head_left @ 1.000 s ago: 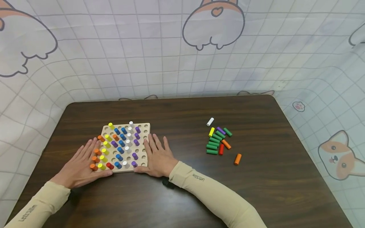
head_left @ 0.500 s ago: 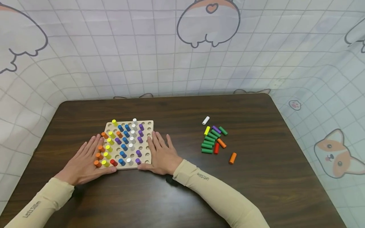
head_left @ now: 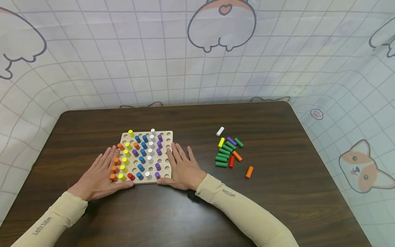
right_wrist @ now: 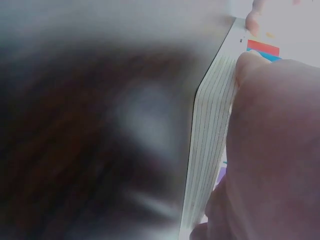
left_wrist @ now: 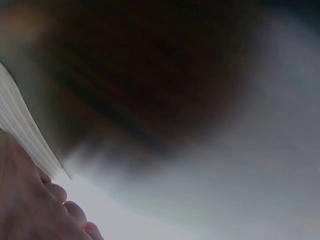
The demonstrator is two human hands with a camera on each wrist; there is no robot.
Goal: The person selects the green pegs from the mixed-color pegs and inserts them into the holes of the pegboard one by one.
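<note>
A wooden pegboard (head_left: 164,141) lies flat on the table, left of centre. Coloured pegs stand in its holes in rough columns: orange, yellow, blue, white and purple, with one red peg (head_left: 131,176) in the front row. My left hand (head_left: 100,175) rests along the board's left side, fingers straight and thumb at the front edge. At the opposite side, my right hand (head_left: 184,169) lies likewise, palm down, its fingertips overlapping the right rim. Both wrist views show the board's layered edge (right_wrist: 205,135) close beside the hand; much of each is dark and blurred.
To the right on the dark wooden table (head_left: 277,212) lie loose pegs: several green pegs (head_left: 222,155), a red peg (head_left: 231,162), a white peg (head_left: 220,131), a yellow peg (head_left: 221,142), a purple peg (head_left: 231,141) and two orange pegs (head_left: 249,172). A patterned cloth (head_left: 139,61) hangs behind.
The pegboard has slid to the right over the table, both hands moving along with it at its sides. The loose pegs keep their arrangement; the head view has shifted slightly.
</note>
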